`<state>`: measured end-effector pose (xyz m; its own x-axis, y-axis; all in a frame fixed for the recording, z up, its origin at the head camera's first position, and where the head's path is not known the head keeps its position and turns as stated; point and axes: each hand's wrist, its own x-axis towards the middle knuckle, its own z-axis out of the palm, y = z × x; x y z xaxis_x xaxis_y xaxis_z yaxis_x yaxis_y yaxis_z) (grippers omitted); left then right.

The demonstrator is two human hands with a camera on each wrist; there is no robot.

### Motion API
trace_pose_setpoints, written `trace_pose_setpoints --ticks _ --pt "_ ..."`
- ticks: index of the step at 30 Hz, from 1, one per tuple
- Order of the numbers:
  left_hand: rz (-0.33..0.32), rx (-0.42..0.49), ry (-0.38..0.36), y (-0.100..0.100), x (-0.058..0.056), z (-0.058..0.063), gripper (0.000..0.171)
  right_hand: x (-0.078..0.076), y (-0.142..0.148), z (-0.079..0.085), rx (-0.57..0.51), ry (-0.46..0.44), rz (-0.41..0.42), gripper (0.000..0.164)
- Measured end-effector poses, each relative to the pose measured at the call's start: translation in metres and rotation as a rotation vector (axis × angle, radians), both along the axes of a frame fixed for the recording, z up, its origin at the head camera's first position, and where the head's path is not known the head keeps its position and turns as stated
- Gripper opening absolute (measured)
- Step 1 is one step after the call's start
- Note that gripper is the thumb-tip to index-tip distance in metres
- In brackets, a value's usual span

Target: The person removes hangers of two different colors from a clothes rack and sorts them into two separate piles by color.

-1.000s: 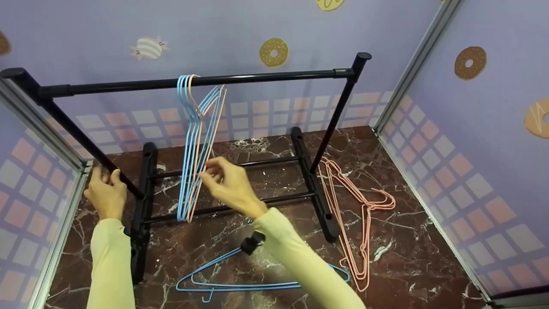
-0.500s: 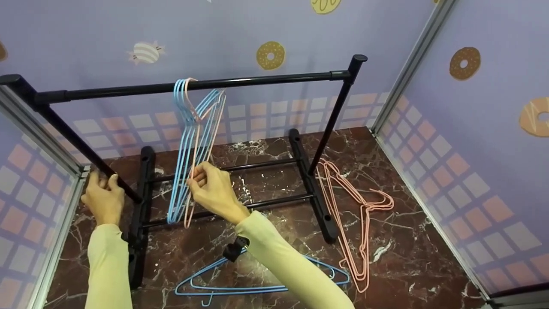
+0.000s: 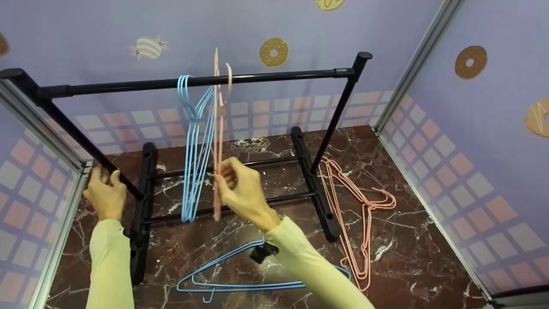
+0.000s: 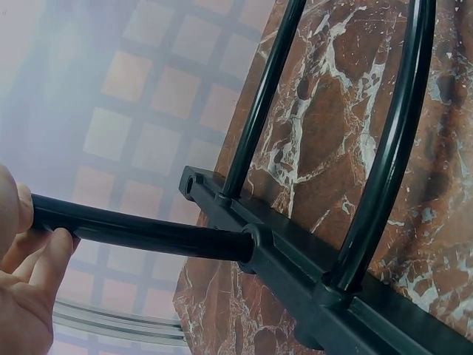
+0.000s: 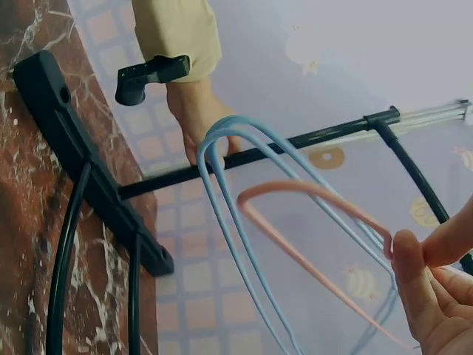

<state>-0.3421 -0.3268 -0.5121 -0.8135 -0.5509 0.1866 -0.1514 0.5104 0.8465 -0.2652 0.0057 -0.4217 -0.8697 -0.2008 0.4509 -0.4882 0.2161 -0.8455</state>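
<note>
**Pink hanger lifted off rail**

Since the earlier frame, the pink hanger [image 3: 218, 141] has come off the rail [image 3: 193, 81]; its hook now stands above it. Right hand [image 3: 240, 191] pinches its lower bar, long axis upright. Blue hangers [image 3: 195, 146] hang just left. Left hand [image 3: 105, 193] grips the rack's left post [image 3: 85, 141]. More hangers lie on the floor [image 3: 407, 240].

The rail [image 3: 266, 78] is bare right of the blue hangers [image 3: 195, 141]; lower right, pink hangers [image 3: 356, 214] clutter the floor [image 3: 429, 266].
</note>
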Motion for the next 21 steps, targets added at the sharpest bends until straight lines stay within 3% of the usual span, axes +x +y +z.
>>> trace_pose_setpoints --ticks 10,21 --pt "0.018 -0.010 0.039 0.000 0.002 -0.002 0.037 0.021 0.061 -0.034 0.195 0.158 -0.139 0.011" --pt "0.010 0.012 0.007 0.001 -0.002 0.002 0.040 0.049 0.125 -0.096 0.346 0.224 -0.274 0.023"
